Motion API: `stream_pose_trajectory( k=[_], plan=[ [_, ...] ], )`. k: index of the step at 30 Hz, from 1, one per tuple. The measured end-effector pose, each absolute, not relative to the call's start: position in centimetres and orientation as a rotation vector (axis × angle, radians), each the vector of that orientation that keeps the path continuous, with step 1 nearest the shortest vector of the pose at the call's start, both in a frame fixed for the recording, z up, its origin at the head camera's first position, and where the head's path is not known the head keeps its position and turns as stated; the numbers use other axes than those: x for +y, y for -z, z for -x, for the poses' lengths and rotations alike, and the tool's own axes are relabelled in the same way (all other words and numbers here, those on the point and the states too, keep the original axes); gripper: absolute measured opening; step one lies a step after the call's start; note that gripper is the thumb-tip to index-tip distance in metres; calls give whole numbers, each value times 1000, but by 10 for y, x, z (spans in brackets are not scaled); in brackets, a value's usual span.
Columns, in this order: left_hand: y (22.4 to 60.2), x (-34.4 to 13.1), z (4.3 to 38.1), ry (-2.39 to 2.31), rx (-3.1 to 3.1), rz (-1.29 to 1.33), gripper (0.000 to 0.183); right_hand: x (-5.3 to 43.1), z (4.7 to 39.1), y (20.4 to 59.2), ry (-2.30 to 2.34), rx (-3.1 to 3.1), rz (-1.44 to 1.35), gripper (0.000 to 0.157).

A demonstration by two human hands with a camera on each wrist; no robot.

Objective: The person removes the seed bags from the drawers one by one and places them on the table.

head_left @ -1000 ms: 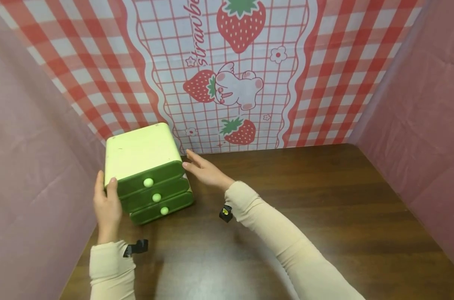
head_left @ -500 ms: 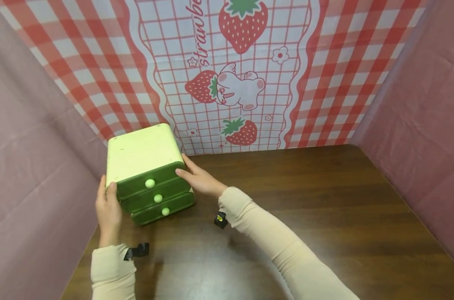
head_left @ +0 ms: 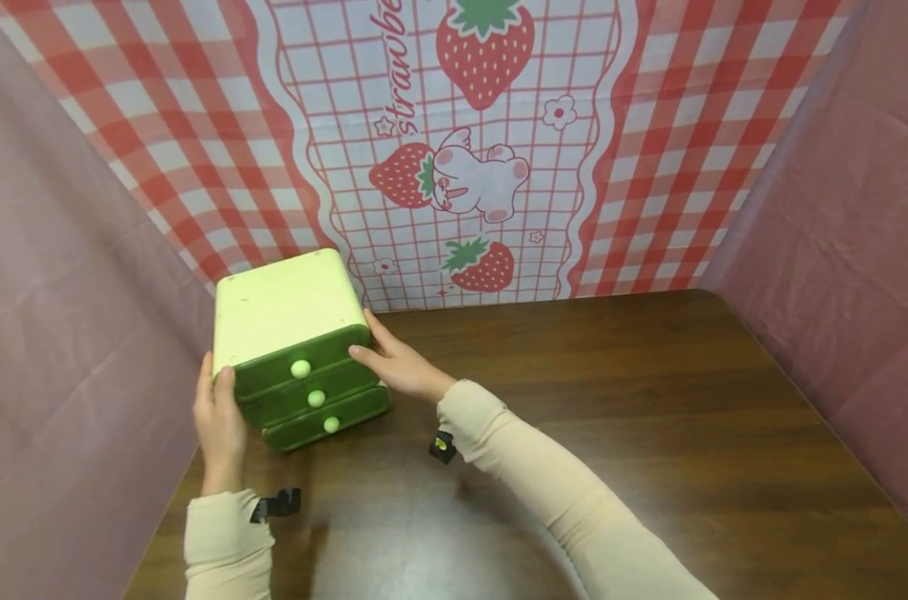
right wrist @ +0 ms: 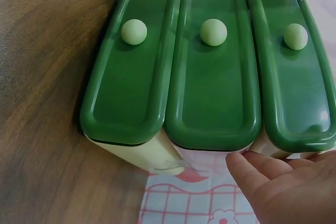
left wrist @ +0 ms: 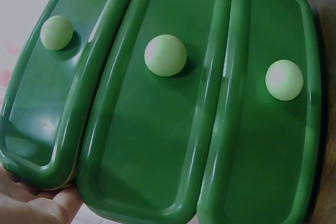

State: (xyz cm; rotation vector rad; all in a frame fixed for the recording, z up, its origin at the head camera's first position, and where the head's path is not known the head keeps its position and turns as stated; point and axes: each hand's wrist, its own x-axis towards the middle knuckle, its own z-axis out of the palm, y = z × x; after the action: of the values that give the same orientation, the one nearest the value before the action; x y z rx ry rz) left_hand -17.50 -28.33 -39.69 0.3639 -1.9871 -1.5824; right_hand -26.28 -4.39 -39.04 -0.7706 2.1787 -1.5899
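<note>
A small drawer cabinet (head_left: 289,308) with a pale yellow-green top stands at the left of the table. Its three dark green drawer fronts carry round light green knobs. My left hand (head_left: 220,425) holds the cabinet's left side, thumb at the front edge of the top drawer (left wrist: 47,114). On the opposite side, my right hand (head_left: 401,362) grips the upper right edge, its thumb over the front and its fingers along the side. The right wrist view shows those fingers at the end of the top drawer, near the middle drawer (right wrist: 212,98). All drawers look closed.
The brown wooden table (head_left: 574,417) extends to the right and front. Behind it hangs a red-checked strawberry cloth (head_left: 544,183). Pink cloth walls (head_left: 72,333) border both sides, the left one close to the cabinet.
My right hand has moved in from beside the cabinet onto its upper right edge, thumb now over the front. The left hand stays at the left side, and the cabinet looks nearly unmoved.
</note>
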Motion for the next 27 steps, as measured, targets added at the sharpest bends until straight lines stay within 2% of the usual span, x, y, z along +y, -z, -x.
stream_pose_trajectory(
  k=[11, 27],
  plan=[
    [400, -276, 174, 1622, -1965, -324, 59, -34, 257, 388, 1606, 2208, 754, 73],
    [404, -252, 175, 1649, -2057, -143, 60, 6, 255, 394, 1643, 2275, 720, 66]
  ],
)
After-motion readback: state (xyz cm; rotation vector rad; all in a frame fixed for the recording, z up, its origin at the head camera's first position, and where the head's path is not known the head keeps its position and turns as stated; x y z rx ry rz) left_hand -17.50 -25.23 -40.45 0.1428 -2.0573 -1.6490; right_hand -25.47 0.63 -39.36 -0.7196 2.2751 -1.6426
